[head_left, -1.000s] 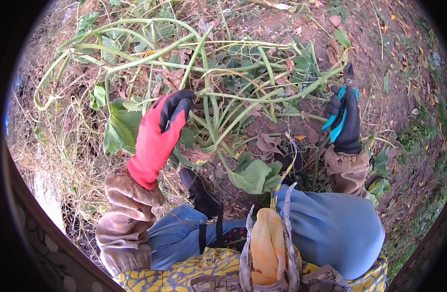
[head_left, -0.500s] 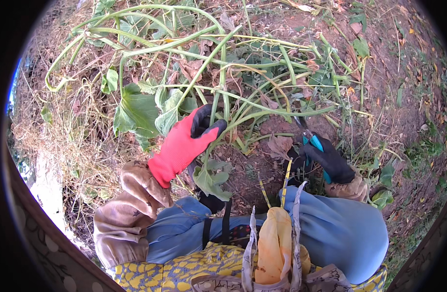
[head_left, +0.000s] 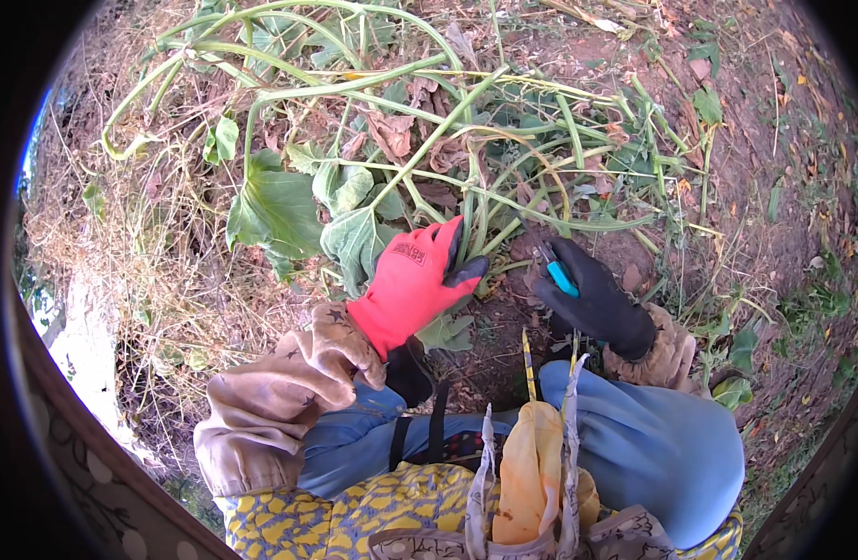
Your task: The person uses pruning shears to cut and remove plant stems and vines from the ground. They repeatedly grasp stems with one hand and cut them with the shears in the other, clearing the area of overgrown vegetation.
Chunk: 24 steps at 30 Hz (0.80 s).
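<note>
In a red glove with dark fingers, my left hand (head_left: 412,287) is closed round thick green vine stems (head_left: 475,210) near their lower ends. My right hand (head_left: 592,301), in a dark glove, grips pruning shears with teal handles (head_left: 562,278). Their metal blades point up and left toward the stems, just right of my left hand. From here I cannot tell whether the blades touch a stem. Broad green leaves (head_left: 275,213) hang from the vine left of my red glove. A wilted leaf (head_left: 446,332) lies below that glove.
Long leafless stalks (head_left: 354,89) arch across the far side. Dry grass (head_left: 158,271) covers the left, and bare soil with scattered leaves (head_left: 765,187) lies right. My blue-clad knee (head_left: 653,429) is close below my right hand, and an orange cloth (head_left: 527,471) hangs at my front.
My left hand has moved right and lower along the stems. My right hand has brought the shears left, closer to it. The vine has shifted slightly right.
</note>
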Available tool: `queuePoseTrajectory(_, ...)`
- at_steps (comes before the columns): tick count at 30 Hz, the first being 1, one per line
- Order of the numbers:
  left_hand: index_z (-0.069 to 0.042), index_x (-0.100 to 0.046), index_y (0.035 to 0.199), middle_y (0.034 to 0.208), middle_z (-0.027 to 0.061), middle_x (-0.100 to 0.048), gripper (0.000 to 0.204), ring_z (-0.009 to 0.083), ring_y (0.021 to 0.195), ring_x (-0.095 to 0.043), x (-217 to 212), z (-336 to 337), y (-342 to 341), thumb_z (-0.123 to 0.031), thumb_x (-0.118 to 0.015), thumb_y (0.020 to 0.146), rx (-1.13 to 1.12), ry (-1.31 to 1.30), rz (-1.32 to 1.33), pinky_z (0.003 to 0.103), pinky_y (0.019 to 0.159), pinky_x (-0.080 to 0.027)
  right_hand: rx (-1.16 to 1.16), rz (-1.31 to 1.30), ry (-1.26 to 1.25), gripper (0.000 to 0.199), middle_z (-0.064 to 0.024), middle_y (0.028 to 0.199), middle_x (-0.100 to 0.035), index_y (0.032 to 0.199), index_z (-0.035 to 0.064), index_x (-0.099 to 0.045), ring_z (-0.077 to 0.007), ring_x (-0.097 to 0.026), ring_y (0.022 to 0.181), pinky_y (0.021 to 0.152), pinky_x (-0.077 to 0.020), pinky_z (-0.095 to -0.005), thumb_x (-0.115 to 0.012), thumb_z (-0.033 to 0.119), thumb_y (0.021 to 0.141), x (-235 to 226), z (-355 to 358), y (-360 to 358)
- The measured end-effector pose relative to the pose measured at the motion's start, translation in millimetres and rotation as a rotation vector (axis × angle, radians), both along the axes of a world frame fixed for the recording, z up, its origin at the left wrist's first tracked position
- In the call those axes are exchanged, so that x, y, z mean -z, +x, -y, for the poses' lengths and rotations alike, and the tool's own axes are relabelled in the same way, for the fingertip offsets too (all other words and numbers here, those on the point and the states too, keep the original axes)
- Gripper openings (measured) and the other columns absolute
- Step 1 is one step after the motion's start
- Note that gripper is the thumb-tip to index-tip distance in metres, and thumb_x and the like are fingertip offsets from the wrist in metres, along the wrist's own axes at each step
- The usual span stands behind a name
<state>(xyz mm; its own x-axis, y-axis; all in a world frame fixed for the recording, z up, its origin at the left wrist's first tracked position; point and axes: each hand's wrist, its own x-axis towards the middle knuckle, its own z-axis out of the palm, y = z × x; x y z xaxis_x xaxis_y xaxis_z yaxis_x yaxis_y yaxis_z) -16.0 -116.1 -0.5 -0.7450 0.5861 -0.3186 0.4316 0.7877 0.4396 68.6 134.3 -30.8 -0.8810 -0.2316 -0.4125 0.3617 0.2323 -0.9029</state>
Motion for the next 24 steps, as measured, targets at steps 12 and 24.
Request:
queuePoseTrajectory(12, -0.001, -0.047, 0.133, 0.114, 0.0159, -0.061, 0.073, 0.0332, 0.103, -0.060, 26, -7, 10, -0.037, -0.076, 0.076, 0.091, -0.052, -0.036, 0.043, 0.089, -0.045, 0.176, 0.327, -0.538, 0.033, -0.0025, 0.079, -0.058, 0.122, 0.0009, -0.056, -0.0094, -0.053, 0.067, 0.060, -0.0441, -0.0263, -0.056, 0.025, 0.100, 7, -17, 20)
queuePoseTrajectory(24, -0.002, -0.048, 0.135, 0.112, 0.0166, -0.063, 0.071, 0.0354, 0.102, -0.060, 18, 4, 12, -0.037, -0.075, 0.079, -0.003, -0.002, -0.026, 0.044, 0.090, -0.046, 0.692, 0.122, -0.552, 0.052, -0.0078, 0.096, -0.059, 0.135, -0.0041, -0.045, -0.0192, -0.058, 0.086, 0.080, -0.0486, -0.0361, -0.041, 0.038, 0.105, 6, -62, 20)
